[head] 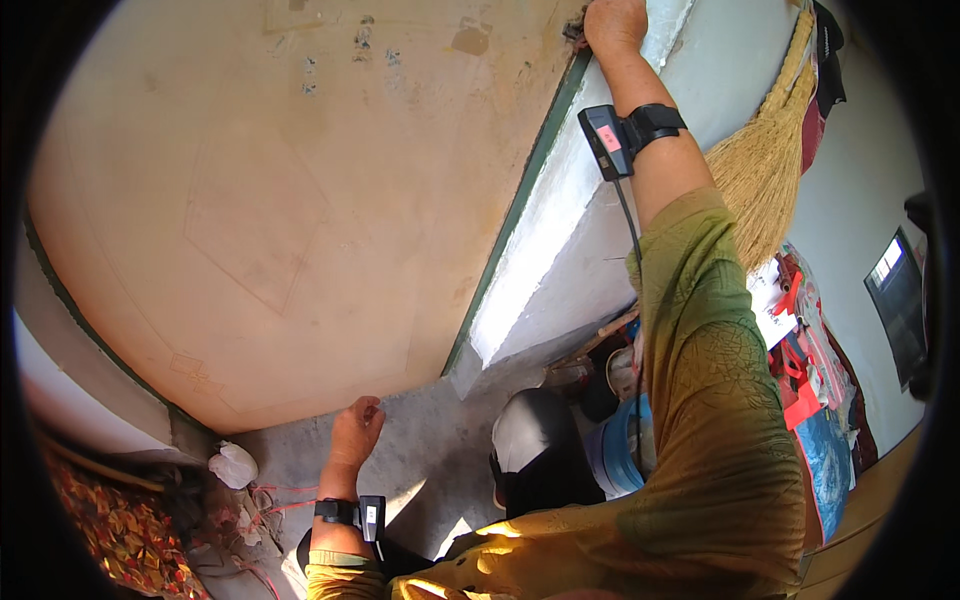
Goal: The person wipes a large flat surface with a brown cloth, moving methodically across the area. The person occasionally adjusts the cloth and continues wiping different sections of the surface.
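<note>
A pale tan door panel (300,187) with stains and scuffed patches fills the upper left of the head view. Along its right side runs a dark green edge strip (517,217). At the top of that edge, my right hand (616,26) grips a small dark metal latch (574,30); its fingertips are partly hidden. My left hand (358,431) hangs low in front of the panel's bottom edge, fingers loosely curled with nothing visible in them. Each forearm wears a black strapped device, the right one (607,142) trailing a cable and the left one (371,517) smaller in view.
A straw broom (757,165) hangs on the white wall at right. Below it are bags (817,450) and a blue bucket (622,450). A white plastic bag (234,465), red cords (281,506) and a patterned cloth (120,517) are at lower left on or near the concrete floor (420,427).
</note>
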Demonstrator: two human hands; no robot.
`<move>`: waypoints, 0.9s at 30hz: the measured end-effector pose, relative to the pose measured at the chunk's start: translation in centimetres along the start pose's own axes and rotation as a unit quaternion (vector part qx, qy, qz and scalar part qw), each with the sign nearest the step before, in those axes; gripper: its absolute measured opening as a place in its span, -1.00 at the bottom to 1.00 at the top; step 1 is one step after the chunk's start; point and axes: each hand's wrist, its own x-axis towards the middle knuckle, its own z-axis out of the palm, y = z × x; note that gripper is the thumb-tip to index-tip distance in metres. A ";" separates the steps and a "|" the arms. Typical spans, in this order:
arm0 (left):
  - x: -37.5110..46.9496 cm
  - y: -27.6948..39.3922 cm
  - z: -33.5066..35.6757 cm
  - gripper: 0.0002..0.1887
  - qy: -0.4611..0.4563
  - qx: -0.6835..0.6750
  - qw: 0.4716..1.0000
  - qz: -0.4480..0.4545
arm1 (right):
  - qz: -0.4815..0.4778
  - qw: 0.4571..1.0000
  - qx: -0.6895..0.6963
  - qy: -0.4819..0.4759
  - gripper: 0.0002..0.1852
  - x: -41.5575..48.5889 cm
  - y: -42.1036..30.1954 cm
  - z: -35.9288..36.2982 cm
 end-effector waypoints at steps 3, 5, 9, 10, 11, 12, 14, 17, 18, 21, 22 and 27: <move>0.1 0.3 0.1 -0.74 -0.013 0.023 1.000 0.000 | 0.079 0.996 0.046 0.011 -0.71 -4.6 -0.6 0.5; -0.1 0.5 0.0 -0.74 -0.020 0.030 0.999 -0.015 | 0.050 0.997 0.054 0.012 -0.69 -8.8 -1.0 -0.4; -0.8 0.7 -0.1 -0.73 -0.042 0.038 0.998 -0.008 | -0.051 0.996 0.029 0.069 -0.69 -19.2 -1.8 -1.8; -0.9 0.8 0.0 -0.72 -0.045 0.035 0.998 -0.005 | -0.024 0.998 0.043 0.040 -0.67 -22.1 -2.0 -1.9; -1.1 0.8 0.0 -0.72 -0.053 0.033 0.998 -0.014 | 0.007 0.999 0.039 0.006 -0.65 -25.2 -2.0 -2.3; -1.2 0.9 0.0 -0.72 -0.054 0.029 0.998 -0.008 | 0.026 0.999 0.034 -0.025 -0.62 -28.4 -2.1 -2.8; -1.5 1.3 0.0 -0.71 -0.064 0.053 0.997 -0.006 | 0.065 0.994 0.039 -0.079 -0.58 -34.6 -2.6 -4.2; -2.2 2.3 -0.1 -0.69 -0.085 0.094 0.992 -0.016 | 0.120 0.975 0.052 -0.178 -0.57 -43.0 -4.8 -7.5; -2.4 2.7 -0.2 -0.68 -0.094 0.109 0.989 -0.022 | 0.149 0.961 0.063 -0.224 -0.57 -45.7 -5.7 -9.1; -3.1 3.7 -0.4 -0.65 -0.126 0.111 0.986 -0.012 | 0.228 0.891 0.103 -0.378 -0.59 -51.9 -7.8 -12.5; -3.3 4.0 -0.5 -0.65 -0.128 0.130 0.983 0.012 | 0.308 0.830 0.143 -0.442 -0.61 -53.0 -7.7 -12.8; -3.5 4.1 -0.9 -0.65 -0.133 0.125 0.983 -0.007 | 0.194 0.905 0.154 -0.345 -0.84 -48.7 -4.2 -10.9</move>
